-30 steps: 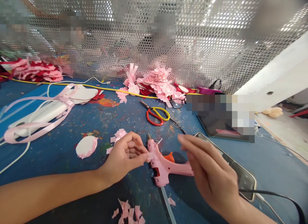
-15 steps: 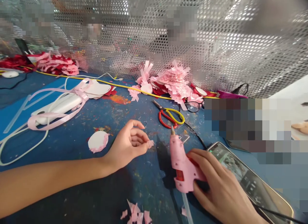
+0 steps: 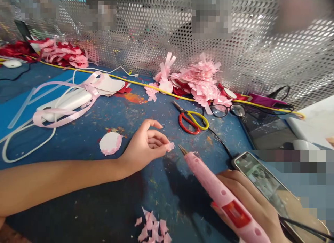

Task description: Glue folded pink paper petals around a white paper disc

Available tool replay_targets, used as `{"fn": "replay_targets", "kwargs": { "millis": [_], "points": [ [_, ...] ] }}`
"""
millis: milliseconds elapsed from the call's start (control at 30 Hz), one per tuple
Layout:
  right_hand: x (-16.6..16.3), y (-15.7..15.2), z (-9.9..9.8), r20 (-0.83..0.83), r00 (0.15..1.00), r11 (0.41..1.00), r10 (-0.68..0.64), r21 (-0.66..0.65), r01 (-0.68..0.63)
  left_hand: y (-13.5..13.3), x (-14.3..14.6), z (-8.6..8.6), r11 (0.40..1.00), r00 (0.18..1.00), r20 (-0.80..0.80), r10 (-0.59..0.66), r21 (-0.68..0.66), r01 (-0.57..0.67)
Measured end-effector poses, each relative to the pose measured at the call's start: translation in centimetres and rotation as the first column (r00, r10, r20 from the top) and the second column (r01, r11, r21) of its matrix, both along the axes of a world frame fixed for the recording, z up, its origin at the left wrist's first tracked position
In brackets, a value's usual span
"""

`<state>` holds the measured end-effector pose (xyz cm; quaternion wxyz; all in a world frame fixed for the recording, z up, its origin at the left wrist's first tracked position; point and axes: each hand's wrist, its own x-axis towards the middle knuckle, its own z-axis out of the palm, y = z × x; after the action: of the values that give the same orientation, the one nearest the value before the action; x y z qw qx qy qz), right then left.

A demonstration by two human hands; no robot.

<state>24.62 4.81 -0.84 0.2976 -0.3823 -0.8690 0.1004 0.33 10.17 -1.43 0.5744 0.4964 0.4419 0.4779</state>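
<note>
Between thumb and fingertips, my left hand pinches a small pink ribbon piece above the table. My right hand is wrapped round a pink glue gun, its metal nozzle pointing at the ribbon piece, a short gap apart. Left of my left hand lies a white disc with pink edging along its lower right side. Loose pink ribbon scraps lie in a small heap at the near edge of the view. Scissors with red and yellow handles rest beyond my hands.
A phone lies beside my right hand, with glasses farther back. Pink ribbon pieces are piled against the perforated metal screen. A white power strip with looped ribbon and a cable is at left. A yellow cord crosses behind.
The glue gun has turned, its nozzle swinging from pointing away to pointing left toward the ribbon piece. My left hand keeps its pinch. The whole view has shifted slightly.
</note>
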Motion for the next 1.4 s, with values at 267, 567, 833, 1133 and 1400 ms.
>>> {"fn": "replay_targets", "kwargs": {
  "millis": [267, 567, 833, 1133, 1400],
  "points": [
    [-0.2, -0.2, -0.4, -0.019, 1.0, 0.998, 0.015, -0.057, -0.016, -0.1, 0.0, 0.3, 1.0, 0.999, -0.046, -0.001, 0.007, 0.002],
    [-0.1, -0.4, -0.5, 0.038, 0.999, 0.998, -0.034, -0.053, 0.036, -0.4, 0.1, 0.5, 1.0, 0.999, -0.033, -0.023, 0.016, 0.023],
    [-0.3, 0.0, -0.3, 0.037, 0.998, 0.999, -0.041, -0.013, 0.042, -0.3, 0.1, 0.6, 1.0, 1.0, -0.031, -0.002, 0.025, 0.003],
    [-0.6, 0.8, 0.9, 0.132, 0.974, 0.983, -0.183, 0.039, 0.18, -1.8, 0.8, 1.3, 0.995, 0.995, 0.047, -0.091, -0.031, 0.093],
    [-3.3, -0.5, 1.9, -0.135, 0.991, 0.997, 0.021, -0.065, -0.03, -4.4, 1.7, 1.6, 0.939, 0.943, 0.114, -0.311, -0.118, 0.324]
  ]
}}
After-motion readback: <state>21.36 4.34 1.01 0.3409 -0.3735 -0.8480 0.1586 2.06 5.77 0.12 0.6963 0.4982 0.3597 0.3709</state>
